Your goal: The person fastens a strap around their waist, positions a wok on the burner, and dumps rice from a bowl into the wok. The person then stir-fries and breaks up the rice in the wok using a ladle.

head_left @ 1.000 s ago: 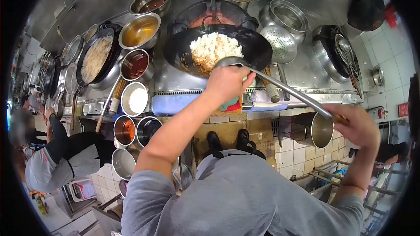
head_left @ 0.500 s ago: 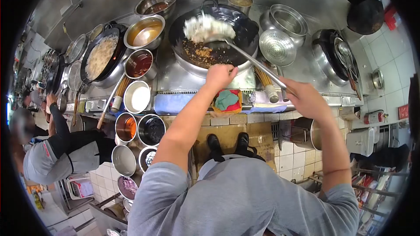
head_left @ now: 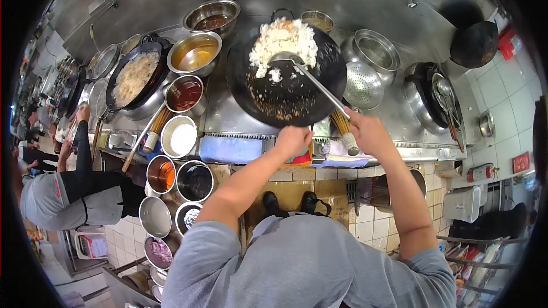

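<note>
A large black wok (head_left: 285, 105) is tilted on the stove in front of me, with white rice (head_left: 287, 40) bunched toward its far side and brown bits scattered nearer. My left hand (head_left: 294, 141) is closed at the wok's near edge; the exact grip is hidden beneath the fingers. My right hand (head_left: 368, 133) is wrapped around the long handle of a metal ladle (head_left: 322, 86). The ladle's bowl lies against the near side of the rice. Under my right hand, a bamboo brush (head_left: 344, 128) rests at the stove's edge.
Left of the wok stand bowls of liquid (head_left: 196, 52), a pot of dark red sauce (head_left: 185, 94) and a second wok with frothy contents (head_left: 136, 78). A perforated strainer (head_left: 364, 85) and a steel pot (head_left: 374, 51) sit right. A co-worker (head_left: 74, 194) works at far left.
The wok has tipped and its near edge has come toward me, with my left hand lower. The rice has spread against the far side. My right hand and the ladle have shifted left.
</note>
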Demonstrator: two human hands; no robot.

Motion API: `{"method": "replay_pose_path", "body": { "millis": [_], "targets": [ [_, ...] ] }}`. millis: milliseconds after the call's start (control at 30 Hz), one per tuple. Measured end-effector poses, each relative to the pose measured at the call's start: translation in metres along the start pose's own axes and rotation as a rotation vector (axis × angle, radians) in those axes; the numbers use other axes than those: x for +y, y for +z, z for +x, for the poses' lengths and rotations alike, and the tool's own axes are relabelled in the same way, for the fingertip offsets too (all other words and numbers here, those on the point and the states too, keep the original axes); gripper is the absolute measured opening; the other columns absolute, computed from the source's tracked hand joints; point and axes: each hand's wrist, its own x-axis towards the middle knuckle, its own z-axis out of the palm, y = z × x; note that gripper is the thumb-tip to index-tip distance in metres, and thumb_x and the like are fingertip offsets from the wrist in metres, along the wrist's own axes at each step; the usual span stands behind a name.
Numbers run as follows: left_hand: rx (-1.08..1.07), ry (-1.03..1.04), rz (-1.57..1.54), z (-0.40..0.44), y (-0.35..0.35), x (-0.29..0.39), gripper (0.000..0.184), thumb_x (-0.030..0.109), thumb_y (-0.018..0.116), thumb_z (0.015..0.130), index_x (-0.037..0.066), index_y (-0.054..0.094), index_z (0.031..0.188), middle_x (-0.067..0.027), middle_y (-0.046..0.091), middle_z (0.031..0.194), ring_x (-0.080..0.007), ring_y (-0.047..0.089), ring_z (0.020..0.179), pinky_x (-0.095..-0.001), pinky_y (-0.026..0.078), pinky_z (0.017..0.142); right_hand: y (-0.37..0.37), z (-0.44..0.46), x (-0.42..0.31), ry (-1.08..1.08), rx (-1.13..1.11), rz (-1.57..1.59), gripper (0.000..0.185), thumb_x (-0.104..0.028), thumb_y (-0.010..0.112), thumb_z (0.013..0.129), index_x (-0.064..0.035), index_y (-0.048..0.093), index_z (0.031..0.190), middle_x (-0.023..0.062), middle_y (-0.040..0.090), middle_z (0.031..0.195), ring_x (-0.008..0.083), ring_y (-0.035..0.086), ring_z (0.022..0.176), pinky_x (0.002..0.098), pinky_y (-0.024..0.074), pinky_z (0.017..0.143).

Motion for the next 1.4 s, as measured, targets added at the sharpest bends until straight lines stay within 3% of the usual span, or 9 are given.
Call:
{"method": "replay_pose_path", "body": {
  "millis": [300,533,700,800,933,1033,1200,1300,1400],
  "targets": [
    [0.135,0.185,0.216,0.064,-0.033,-0.039,0.028,0.037,0.060,0.088,0.016,0.069,0.073,-0.0073,0.065,0.065,-0.0281,0.063,0.063,-0.0411,0.045,0.068,-0.023,-0.072,0.037,-0.033,-0.040,0.158,0.050,-0.006,0.059,0.084,-0.0121,0.051,0.133,0.0184,0.068,0.096,0.0381,0.064,0.092,0.0423,0.0505,0.080],
    [0.217,-0.266,0.213,0.058,-0.008,-0.017,0.030,0.043,0.061,0.088,0.016,0.074,0.086,-0.0027,0.063,0.084,-0.0240,0.057,0.095,-0.0448,0.041,0.079,0.020,0.075,0.066,0.280,-0.105,0.685,0.044,-0.018,0.055,0.091,-0.0081,0.048,0.133,0.0181,0.067,0.083,0.0274,0.064,0.068,0.0405,0.0514,0.066],
    [0.244,-0.287,0.177,0.058,-0.003,-0.019,0.029,0.042,0.061,0.087,0.016,0.073,0.086,-0.0037,0.062,0.085,-0.0251,0.057,0.096,-0.0477,0.044,0.077,0.146,0.149,0.075,0.012,0.544,0.101,0.045,-0.021,0.053,0.094,-0.0151,0.041,0.137,0.0073,0.053,0.064,0.0170,0.052,0.048,0.0334,0.0383,0.039],
    [0.200,-0.351,0.170,0.059,-0.010,-0.012,0.029,0.043,0.060,0.088,0.016,0.072,0.088,-0.0057,0.060,0.090,-0.0272,0.056,0.099,-0.0492,0.046,0.077,0.098,0.142,0.028,0.276,-0.072,1.016,0.036,-0.022,0.055,0.094,-0.0140,0.045,0.128,0.0057,0.049,0.060,0.0151,0.049,0.046,0.0330,0.0347,0.036],
    [0.140,-0.373,0.189,0.055,-0.009,-0.013,0.030,0.043,0.054,0.092,0.016,0.067,0.100,-0.0088,0.056,0.104,-0.0294,0.052,0.107,-0.0527,0.043,0.084,0.019,0.123,0.044,-0.220,0.197,0.299,0.043,-0.015,0.060,0.089,-0.0087,0.052,0.130,0.0188,0.066,0.107,0.0342,0.063,0.100,0.0400,0.0492,0.087],
    [0.125,-0.382,0.152,0.054,-0.014,-0.013,0.027,0.038,0.054,0.093,0.016,0.062,0.107,-0.0100,0.055,0.107,-0.0317,0.052,0.107,-0.0519,0.043,0.085,-0.029,0.088,0.028,-0.166,0.103,0.321,0.041,-0.015,0.055,0.093,-0.0099,0.048,0.133,0.0167,0.066,0.097,0.0299,0.066,0.077,0.0381,0.0533,0.071],
    [0.360,-0.147,-0.155,0.034,-0.013,-0.013,0.035,0.022,0.060,0.090,0.010,0.055,0.122,-0.0191,0.048,0.129,-0.0370,0.045,0.123,-0.0439,0.037,0.104,0.066,0.087,0.058,0.125,-0.481,2.090,0.034,-0.020,0.051,0.098,-0.0197,0.040,0.131,0.0063,0.054,0.079,0.0072,0.041,0.044,0.0204,0.0336,0.036],
    [0.406,-0.160,-0.178,0.000,-0.028,0.015,0.038,0.025,0.063,0.088,0.011,0.055,0.122,-0.0182,0.050,0.127,-0.0368,0.045,0.122,-0.0429,0.038,0.103,0.144,0.128,0.067,0.390,-0.545,1.966,0.033,-0.025,0.051,0.098,-0.0183,0.041,0.129,0.0054,0.052,0.072,0.0120,0.045,0.048,0.0255,0.0374,0.039],
    [0.181,-0.175,-0.239,-0.067,-0.031,0.010,0.028,0.026,0.064,0.089,0.006,0.063,0.108,-0.0172,0.057,0.118,-0.0349,0.054,0.109,-0.0418,0.043,0.096,0.076,0.134,0.030,0.130,-0.171,0.925,0.032,-0.020,0.047,0.099,-0.0160,0.041,0.130,0.0052,0.052,0.071,0.0124,0.046,0.047,0.0286,0.0389,0.040]
  ]
}}
